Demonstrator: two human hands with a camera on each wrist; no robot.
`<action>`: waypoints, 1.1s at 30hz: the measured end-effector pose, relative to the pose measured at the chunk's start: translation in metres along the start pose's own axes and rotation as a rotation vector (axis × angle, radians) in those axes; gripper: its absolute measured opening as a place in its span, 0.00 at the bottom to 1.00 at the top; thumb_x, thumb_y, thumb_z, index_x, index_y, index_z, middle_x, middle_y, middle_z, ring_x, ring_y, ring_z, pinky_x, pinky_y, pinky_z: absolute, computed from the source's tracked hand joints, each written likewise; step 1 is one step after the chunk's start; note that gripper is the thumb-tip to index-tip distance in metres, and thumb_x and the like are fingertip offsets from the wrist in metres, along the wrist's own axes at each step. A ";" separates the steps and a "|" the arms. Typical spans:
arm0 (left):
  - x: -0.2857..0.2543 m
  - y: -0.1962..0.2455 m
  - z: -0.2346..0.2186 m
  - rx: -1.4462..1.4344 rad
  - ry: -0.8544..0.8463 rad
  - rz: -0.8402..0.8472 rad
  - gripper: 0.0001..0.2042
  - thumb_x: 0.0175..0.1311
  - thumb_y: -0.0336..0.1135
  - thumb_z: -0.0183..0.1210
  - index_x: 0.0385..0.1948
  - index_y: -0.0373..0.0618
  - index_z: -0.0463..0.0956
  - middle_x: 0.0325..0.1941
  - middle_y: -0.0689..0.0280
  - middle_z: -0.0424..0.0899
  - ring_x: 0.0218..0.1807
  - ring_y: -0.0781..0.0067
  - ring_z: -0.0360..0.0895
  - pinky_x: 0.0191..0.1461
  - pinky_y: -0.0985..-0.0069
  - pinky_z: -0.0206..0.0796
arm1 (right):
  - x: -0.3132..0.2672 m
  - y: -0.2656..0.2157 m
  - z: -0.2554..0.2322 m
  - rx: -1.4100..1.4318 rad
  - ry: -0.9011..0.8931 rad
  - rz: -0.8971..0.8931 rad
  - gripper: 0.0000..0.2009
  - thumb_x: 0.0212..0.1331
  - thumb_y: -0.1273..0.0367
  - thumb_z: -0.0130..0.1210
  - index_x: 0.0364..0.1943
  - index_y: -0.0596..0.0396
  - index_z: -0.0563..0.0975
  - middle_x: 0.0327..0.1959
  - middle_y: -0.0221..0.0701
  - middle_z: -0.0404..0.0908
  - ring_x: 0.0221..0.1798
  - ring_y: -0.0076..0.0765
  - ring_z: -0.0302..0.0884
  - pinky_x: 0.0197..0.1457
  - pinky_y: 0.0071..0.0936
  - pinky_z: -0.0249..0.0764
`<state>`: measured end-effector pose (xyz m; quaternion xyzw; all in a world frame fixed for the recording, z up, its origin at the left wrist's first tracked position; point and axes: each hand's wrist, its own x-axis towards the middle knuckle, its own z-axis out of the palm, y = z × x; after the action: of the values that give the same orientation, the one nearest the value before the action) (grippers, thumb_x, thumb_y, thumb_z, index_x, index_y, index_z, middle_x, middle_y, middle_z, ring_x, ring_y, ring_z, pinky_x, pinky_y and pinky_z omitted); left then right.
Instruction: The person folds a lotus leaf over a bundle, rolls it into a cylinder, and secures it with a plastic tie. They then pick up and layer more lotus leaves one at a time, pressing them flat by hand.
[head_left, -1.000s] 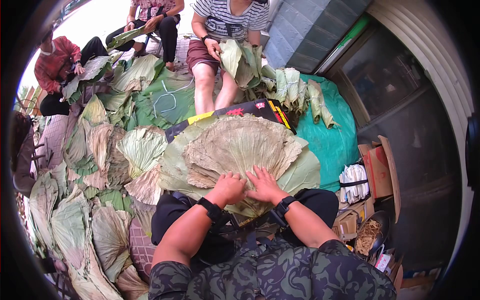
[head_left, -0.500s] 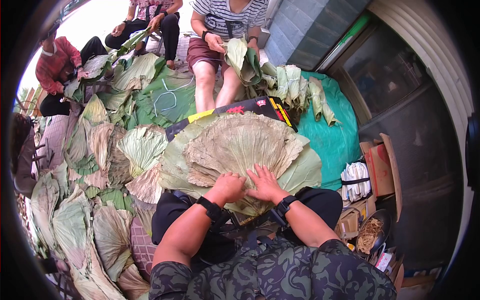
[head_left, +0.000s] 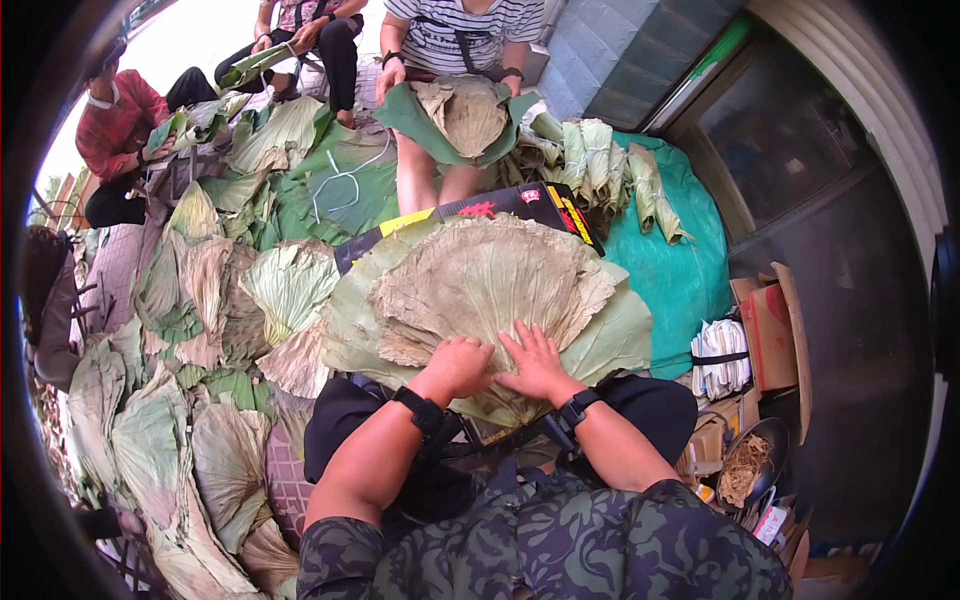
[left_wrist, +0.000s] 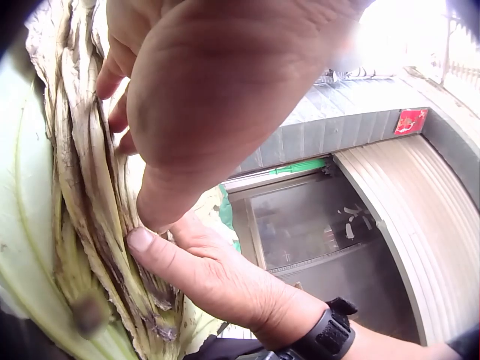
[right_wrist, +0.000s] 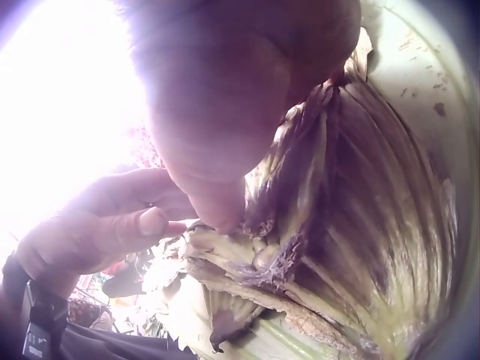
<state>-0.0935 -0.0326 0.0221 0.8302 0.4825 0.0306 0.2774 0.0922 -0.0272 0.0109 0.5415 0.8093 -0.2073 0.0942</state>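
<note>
A dry, brownish lotus leaf (head_left: 500, 285) lies spread over a larger pale green leaf (head_left: 625, 325) in front of the wearer's body. My left hand (head_left: 459, 369) rests on its near part, fingers bent a little and fingertips against the surface. Close beside it, my right hand (head_left: 537, 368) presses down with straight, spread fingers. In the left wrist view, folded brown layers (left_wrist: 90, 172) bunch up beside both hands. The right wrist view shows the crumpled leaf edge (right_wrist: 289, 259) under the right hand. A watch strap (head_left: 425, 415) circles the left wrist.
Under the leaves is a black printed box (head_left: 520, 203). Many dried leaves (head_left: 150, 430) cover the ground at left. A green tarp (head_left: 675, 275) with bundled leaves (head_left: 590, 165) lies at right, near cartons (head_left: 768, 335). A person opposite holds a leaf (head_left: 470, 120); other people sit at back left.
My hands stay nearly still on the leaf, the left fingers slightly more bunched. The person opposite has spread a folded leaf out between both hands. The head view has shifted slightly.
</note>
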 end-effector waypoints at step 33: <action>-0.004 0.009 -0.006 -0.058 -0.024 -0.071 0.19 0.49 0.44 0.58 0.42 0.46 0.73 0.42 0.59 0.78 0.50 0.59 0.71 0.53 0.61 0.61 | 0.006 0.008 -0.030 -0.071 -0.014 -0.113 0.38 0.46 0.48 0.55 0.62 0.45 0.59 0.67 0.45 0.48 0.68 0.56 0.44 0.67 0.45 0.47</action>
<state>-0.0900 -0.0364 0.0326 0.8046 0.5072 0.0247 0.3079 0.0995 -0.0057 0.0337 0.4899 0.8447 -0.1870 0.1072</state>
